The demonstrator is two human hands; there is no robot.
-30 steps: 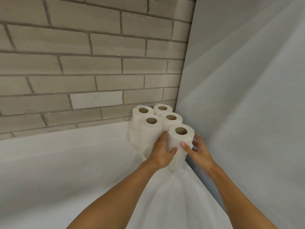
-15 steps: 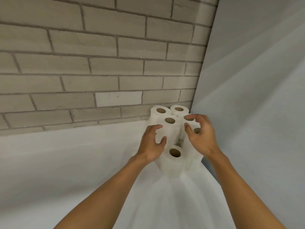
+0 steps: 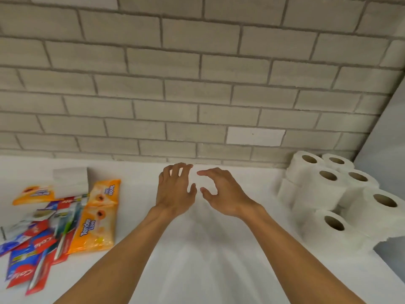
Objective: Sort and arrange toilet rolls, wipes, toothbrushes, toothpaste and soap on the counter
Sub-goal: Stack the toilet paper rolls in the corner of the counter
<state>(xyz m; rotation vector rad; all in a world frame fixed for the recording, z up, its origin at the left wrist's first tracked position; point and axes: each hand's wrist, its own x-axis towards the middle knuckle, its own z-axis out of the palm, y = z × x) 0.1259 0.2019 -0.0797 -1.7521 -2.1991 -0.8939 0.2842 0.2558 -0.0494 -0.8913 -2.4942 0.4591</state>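
Brick wall (image 3: pixel 197 84) runs behind the toilet rolls (image 3: pixel 328 194), white counter (image 3: pixel 208 270) under them. Rolls stand upright, cores up, two layers by the look, packed into the corner; that group looks done.

Well left of the rolls is a mixed pile (image 3: pixel 43 240), unsorted. In it:
- Orange wipes pack (image 3: pixel 96 224) on the side nearest the rolls, long axis running toward the wall.
- Second orange pack (image 3: pixel 32 194) farther off.
- Red toothpaste boxes (image 3: pixel 22 275) and a toothbrush pack (image 3: pixel 65 227), overlapping, farthest out.
- Soap: can't tell.

Both hands hover left of the rolls and touch nothing. Right hand (image 3: pixel 221 194) is nearer the rolls, left hand (image 3: pixel 175 191) farther. Both are empty, fingers loosely curled.

Pile lies leftward of both hands, so left hand is nearer. Likely first grab is the wipes pack, across its short width.
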